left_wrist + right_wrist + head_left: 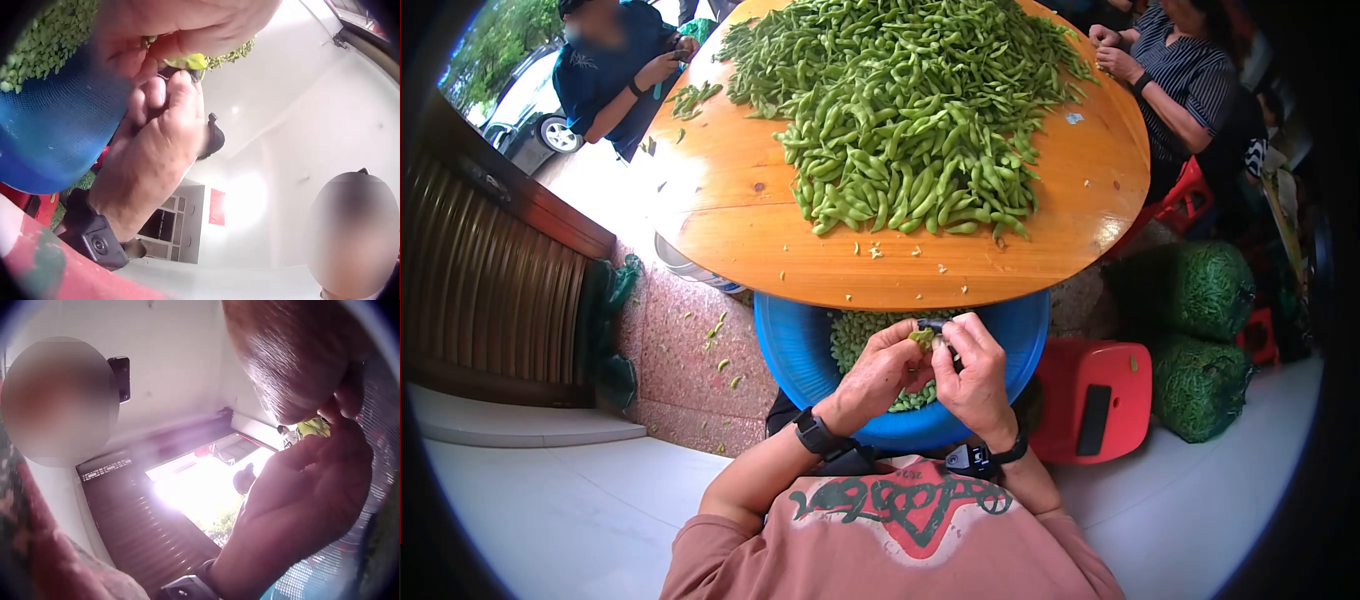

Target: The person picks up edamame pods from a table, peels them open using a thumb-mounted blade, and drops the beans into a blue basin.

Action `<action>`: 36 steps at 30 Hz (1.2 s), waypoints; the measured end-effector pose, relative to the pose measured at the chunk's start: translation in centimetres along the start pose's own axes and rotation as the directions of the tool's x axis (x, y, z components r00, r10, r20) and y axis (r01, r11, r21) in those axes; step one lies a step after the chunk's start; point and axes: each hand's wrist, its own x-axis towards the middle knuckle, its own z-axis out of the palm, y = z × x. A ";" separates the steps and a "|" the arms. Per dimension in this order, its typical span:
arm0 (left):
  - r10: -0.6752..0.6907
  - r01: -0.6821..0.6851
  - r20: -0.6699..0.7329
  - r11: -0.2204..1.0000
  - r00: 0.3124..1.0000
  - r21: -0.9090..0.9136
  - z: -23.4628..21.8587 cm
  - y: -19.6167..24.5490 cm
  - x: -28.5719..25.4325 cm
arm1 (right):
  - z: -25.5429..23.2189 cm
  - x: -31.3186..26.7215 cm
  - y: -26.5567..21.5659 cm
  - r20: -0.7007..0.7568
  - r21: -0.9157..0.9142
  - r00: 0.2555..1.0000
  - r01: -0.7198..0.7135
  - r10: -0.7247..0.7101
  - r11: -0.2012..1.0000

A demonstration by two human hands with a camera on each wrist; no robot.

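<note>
From the head, pinching a green pod [921,339], beside a dark piece [933,325] hard to identify, between left hand [872,370] and right hand [975,378] above shelled beans [852,345] in a blue basin [778,365], evidently mid-shelling. From the left wrist, gripping the same pod with curled fingers. From the right wrist, gripping likewise, in shadow; next, probably calling for pressing beans out over the basin.

A red stool [1129,395] stands indoors, a white car [528,112] outside.
</note>
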 end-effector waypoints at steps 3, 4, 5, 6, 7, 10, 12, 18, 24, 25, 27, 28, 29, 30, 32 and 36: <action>0.056 -0.111 0.163 0.929 0.985 0.353 -0.9 0.1 -0.1 | -1.8 -0.1 1.3 0.032 0.104 0.985 -0.172 0.170 0.980; 0.041 -0.097 0.103 0.770 0.994 0.631 -0.5 0.9 -0.9 | -3.0 -0.1 1.2 -0.014 0.100 0.973 -0.227 0.229 0.969; 0.045 -0.098 0.100 0.768 0.994 0.633 -0.3 1.9 -1.4 | -5.0 -0.2 1.1 -0.003 0.048 0.960 -0.280 0.280 0.959; 0.091 -0.302 0.295 0.471 0.951 0.829 -0.2 3.0 -1.7 | -7.4 -0.1 0.3 0.058 0.024 0.931 -0.362 0.361 0.932; 0.057 -0.485 0.481 0.109 0.875 0.868 0.1 4.1 -1.9 | -9.7 -0.6 1.0 0.110 -0.141 0.967 -0.211 0.228 0.967; 0.247 -0.522 0.491 0.081 0.836 0.849 2.3 8.4 -1.2 | -14.8 -2.6 1.9 0.248 -0.397 0.902 -0.239 0.354 0.886; 0.462 -0.402 0.441 -0.187 0.769 0.897 3.0 10.5 1.2 | -15.3 -3.1 2.9 0.185 -0.480 0.920 -0.222 0.346 0.848; 0.614 -0.039 0.324 -0.430 0.720 0.902 0.9 12.0 7.7 | -13.7 -2.2 2.5 0.074 -0.416 0.957 -0.226 0.281 0.881; 0.698 -0.196 0.386 -0.339 0.603 0.920 -0.1 11.2 6.9 | -15.0 -3.7 4.5 0.098 -0.635 0.924 -0.229 0.371 0.738; 0.699 -0.200 0.389 -0.339 0.600 0.919 -0.1 11.3 6.7 | -14.8 -3.9 4.7 0.095 -0.637 0.925 -0.228 0.368 0.736; 0.754 -0.276 0.424 -0.325 0.502 0.905 0.2 11.3 6.1 | -14.5 -4.0 4.9 -0.069 -0.680 0.939 -0.291 0.336 0.674; 0.755 -0.277 0.423 -0.323 0.501 0.905 0.8 11.4 5.4 | -14.3 -3.4 4.1 -0.069 -0.681 0.940 -0.290 0.336 0.672; 0.712 -0.352 0.248 -0.001 0.657 0.936 1.6 11.5 4.3 | -13.7 -2.4 2.9 -0.081 -0.569 0.947 -0.299 0.309 0.766; 0.589 -0.349 0.100 0.326 0.802 0.878 2.1 11.3 3.5 | -12.8 -1.4 1.9 -0.097 -0.444 0.953 -0.299 0.286 0.845; 0.471 -0.397 0.112 0.564 0.875 0.724 2.9 9.6 2.5 | -10.5 -0.6 0.8 -0.052 -0.169 0.952 -0.305 0.300 0.937; 0.278 -0.316 0.152 0.859 0.949 0.404 4.0 5.5 0.8 | -5.9 1.2 -1.9 0.318 0.549 0.817 -0.573 0.482 0.608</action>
